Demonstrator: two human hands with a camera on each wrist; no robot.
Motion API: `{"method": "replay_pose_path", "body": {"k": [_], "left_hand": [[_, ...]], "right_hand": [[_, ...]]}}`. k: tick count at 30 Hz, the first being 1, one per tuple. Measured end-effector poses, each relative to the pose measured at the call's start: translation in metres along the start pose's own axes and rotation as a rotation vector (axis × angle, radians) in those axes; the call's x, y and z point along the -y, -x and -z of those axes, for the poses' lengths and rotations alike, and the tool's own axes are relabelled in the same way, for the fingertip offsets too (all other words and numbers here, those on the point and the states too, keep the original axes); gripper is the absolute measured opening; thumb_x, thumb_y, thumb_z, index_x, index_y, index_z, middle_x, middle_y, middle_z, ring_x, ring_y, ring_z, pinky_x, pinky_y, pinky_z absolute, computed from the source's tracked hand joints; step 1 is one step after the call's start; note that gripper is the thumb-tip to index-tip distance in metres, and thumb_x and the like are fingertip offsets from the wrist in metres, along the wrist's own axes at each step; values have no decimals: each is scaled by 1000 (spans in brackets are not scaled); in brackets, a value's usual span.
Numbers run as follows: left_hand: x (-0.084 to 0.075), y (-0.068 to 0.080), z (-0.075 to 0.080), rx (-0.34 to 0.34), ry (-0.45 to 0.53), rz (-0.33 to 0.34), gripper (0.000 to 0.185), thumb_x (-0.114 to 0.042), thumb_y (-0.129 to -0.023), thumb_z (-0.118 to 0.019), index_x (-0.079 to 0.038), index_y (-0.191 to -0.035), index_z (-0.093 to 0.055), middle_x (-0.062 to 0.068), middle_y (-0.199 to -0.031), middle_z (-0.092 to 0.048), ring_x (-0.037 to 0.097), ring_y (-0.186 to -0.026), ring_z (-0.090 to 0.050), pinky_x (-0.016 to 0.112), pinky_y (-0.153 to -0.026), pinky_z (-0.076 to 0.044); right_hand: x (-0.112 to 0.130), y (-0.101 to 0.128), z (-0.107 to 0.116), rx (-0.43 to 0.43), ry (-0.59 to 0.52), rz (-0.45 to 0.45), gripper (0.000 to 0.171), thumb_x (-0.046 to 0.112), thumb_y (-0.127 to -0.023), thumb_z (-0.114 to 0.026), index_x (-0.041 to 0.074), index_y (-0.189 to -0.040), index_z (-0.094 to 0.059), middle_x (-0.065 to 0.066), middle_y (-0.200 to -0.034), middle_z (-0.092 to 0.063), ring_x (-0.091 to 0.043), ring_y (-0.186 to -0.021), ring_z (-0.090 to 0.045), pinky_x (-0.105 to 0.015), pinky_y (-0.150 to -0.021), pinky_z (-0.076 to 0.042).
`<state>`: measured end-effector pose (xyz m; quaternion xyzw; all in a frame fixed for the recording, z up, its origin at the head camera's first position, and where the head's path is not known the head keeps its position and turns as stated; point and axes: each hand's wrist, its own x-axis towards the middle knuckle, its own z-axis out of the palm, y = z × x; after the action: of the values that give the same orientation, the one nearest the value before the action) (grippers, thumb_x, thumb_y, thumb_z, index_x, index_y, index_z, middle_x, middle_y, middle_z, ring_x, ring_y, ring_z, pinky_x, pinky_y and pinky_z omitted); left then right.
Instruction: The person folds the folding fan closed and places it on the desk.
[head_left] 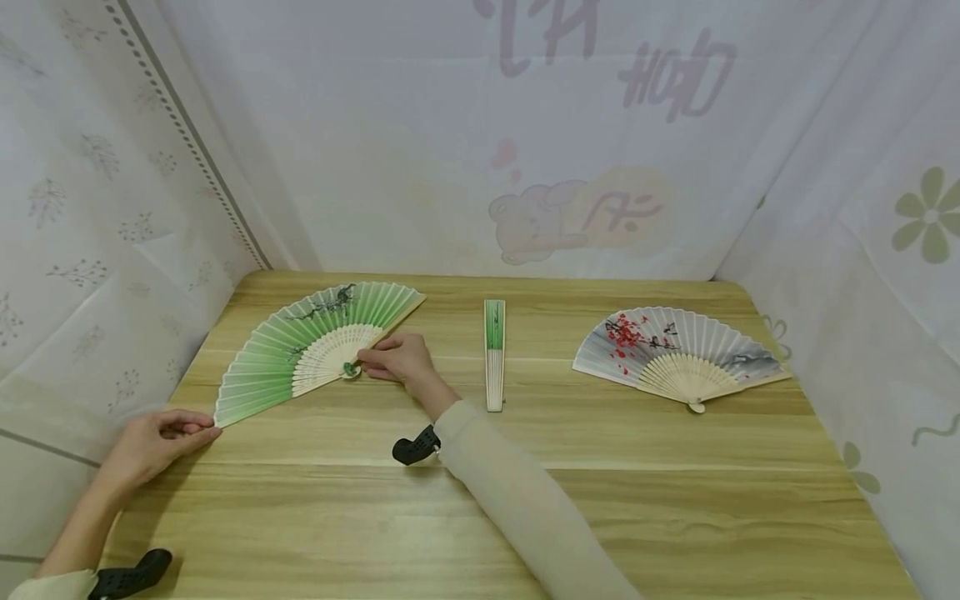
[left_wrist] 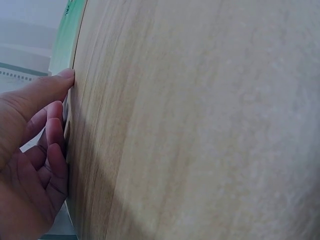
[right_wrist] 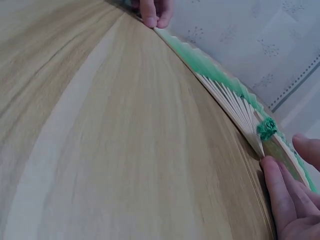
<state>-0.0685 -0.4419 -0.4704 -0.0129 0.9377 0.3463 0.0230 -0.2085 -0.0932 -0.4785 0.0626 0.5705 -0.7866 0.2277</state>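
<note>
We look down on a pale wooden table hung round with thin white curtains. An open green fan lies flat on the table at about ten o'clock from the table's middle, its leaf spread toward the far left corner.

Our left hand sits at eight o'clock, at the near tip of that fan's outer rib. Its thumb and forefinger curl in and pinch the tip of that rib right at the table's left edge; the other fingers are loosely bent beneath.

Our right hand rests at the fan's pivot, at three o'clock from the green leaf. Its fingertips press down on the wooden ribs just beside a small green tassel; the fingers are bent, but we cannot tell whether they close round the ribs or only hold them flat.

A folded green fan lies straight, pointing to twelve o'clock, just right of our right hand. A second open fan, white with red blossoms, lies at two o'clock, well apart from both hands.
</note>
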Motion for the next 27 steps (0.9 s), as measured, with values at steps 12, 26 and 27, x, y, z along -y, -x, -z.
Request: {"method": "replay_pose_path", "body": {"k": [12, 26, 27], "left_hand": [[-2, 0, 0, 4, 3, -2, 27, -15, -92, -79, 8, -103, -72, -1, -85, -72, 3, -70, -61, 17, -60, -47], [-1, 0, 0, 9, -26, 11, 29, -19, -93, -78, 6, -107, -73, 1, -86, -71, 4, -71, -60, 18, -61, -47], [-2, 0, 1, 8, -30, 16, 30, -20, -93, -78, 5, -107, -73, 1, -86, -71, 3, -71, -60, 17, -61, -47]], "right_hand": [[1, 3, -16, -211, 46, -4, 26, -1, -82, -84, -3, -100, -66, -12, -78, -72, -30, -76, -74, -35, -68, -61], [6, -3, -24, -307, 43, -14, 21, 1, -82, -85, 0, -92, -67, -13, -75, -71, -30, -73, -74, -32, -64, -61], [6, -3, -24, -309, 37, -15, 21, 0, -82, -85, 0, -92, -67, -14, -76, -71, -30, -73, -74, -33, -65, -61]]}}
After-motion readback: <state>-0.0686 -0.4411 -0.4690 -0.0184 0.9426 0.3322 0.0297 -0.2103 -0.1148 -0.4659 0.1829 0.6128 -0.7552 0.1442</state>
